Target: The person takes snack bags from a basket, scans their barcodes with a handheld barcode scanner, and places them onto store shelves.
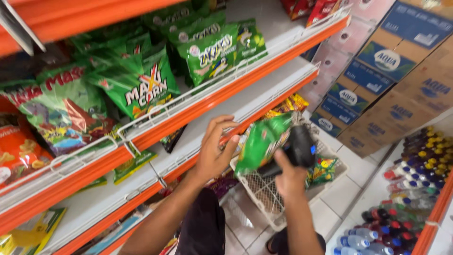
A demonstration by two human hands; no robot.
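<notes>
- Left hand [214,151] grips the green snack bag [262,141] by its edge, just above the white basket [278,198].
- Right hand [290,172], also above the basket, is closed round a black scanner [299,146] touching the bag.
- The bag looks light, puffy, crinkly and slick, probably crushable; best pinched at a sealed edge.

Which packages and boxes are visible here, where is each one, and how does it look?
Green snack bag: held by the left hand, shiny, crumpled.
Black handheld scanner: in the right hand, against that bag.
Green snack bags: upper orange shelf, upright pillow packs.
Orange snack bag: far left, same shelf.
Cardboard boxes: stacked at right, brown with blue panels.
White basket: on the floor, holding small green packs.
</notes>
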